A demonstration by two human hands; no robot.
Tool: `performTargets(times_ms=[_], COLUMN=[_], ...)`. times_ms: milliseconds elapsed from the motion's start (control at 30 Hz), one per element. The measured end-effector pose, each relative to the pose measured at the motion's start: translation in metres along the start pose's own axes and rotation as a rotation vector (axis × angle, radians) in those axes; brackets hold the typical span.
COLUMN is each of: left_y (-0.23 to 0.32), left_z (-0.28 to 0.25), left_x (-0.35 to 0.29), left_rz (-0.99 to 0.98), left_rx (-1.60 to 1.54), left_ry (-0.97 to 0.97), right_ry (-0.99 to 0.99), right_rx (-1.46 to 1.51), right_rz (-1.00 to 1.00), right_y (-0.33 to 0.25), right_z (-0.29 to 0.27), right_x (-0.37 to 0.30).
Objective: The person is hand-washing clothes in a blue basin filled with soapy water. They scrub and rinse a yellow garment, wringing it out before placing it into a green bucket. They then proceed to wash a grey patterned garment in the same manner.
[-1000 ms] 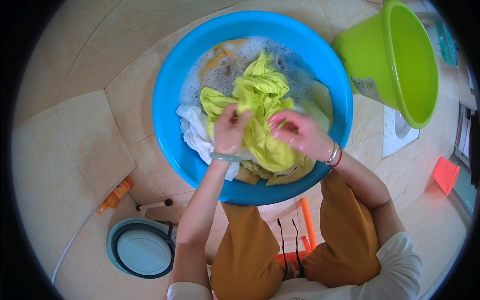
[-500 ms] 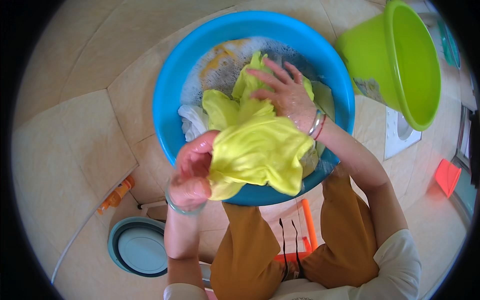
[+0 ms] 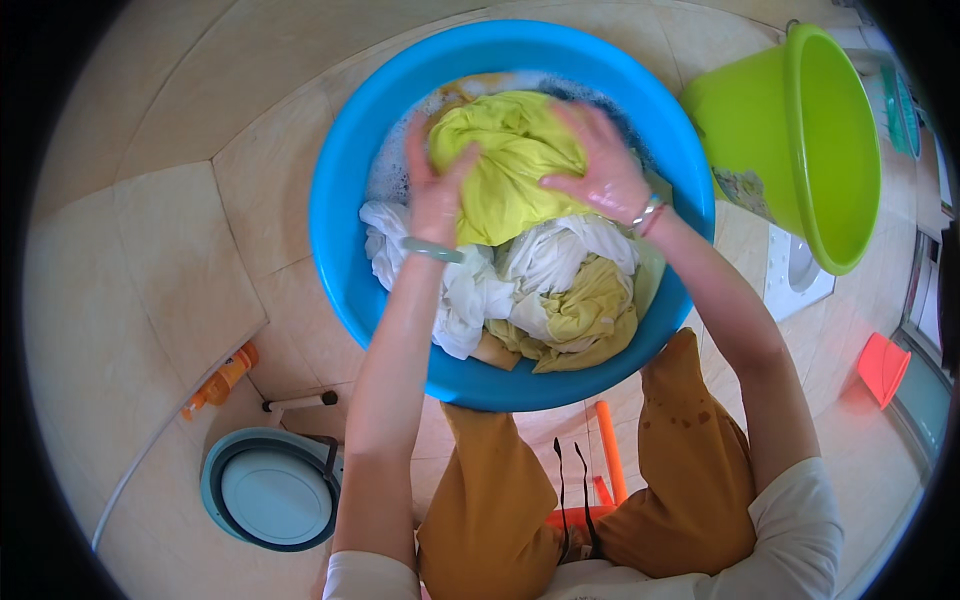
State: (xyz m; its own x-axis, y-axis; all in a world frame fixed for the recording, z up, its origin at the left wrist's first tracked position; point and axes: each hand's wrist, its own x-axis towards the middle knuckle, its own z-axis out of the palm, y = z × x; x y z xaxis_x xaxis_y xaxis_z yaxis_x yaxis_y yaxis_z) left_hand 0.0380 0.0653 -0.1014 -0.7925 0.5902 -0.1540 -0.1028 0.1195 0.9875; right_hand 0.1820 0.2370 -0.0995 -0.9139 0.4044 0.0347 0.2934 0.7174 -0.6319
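Upper middle, tub [image 3: 332, 190]: blue, on tiled floor [image 3: 290, 330]
Left hand [image 3: 437, 198]: spread, at lime cloth [image 3: 512, 165]
Right hand [image 3: 605, 178]: spread, opposite

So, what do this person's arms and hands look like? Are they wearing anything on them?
Both hands are bare, and the forearms are uncovered below short, whitish sleeves. A smooth, pale green bangle circles the wrist of the left hand. The wrist of the right hand carries a silvery bangle and a thin reddish band.
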Motion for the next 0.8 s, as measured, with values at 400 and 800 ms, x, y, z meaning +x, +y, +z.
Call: performTargets(times_ms=[400,800], left_y=[-0.05,0.005], left_z=[0.026,0.017], left_x=[0.01,-0.046], left_rz=[-0.665,-0.507], left_rx=[-0.352,-0.947], left_ry=[-0.012,-0.213], right_ry=[-0.236,0.078], right_rx=[-0.321,-0.085], right_rz=[0.202,-0.467], right_y=[0.056,-0.15], right_z=[0.064,0.016], right_x=[0.029,-0.044])
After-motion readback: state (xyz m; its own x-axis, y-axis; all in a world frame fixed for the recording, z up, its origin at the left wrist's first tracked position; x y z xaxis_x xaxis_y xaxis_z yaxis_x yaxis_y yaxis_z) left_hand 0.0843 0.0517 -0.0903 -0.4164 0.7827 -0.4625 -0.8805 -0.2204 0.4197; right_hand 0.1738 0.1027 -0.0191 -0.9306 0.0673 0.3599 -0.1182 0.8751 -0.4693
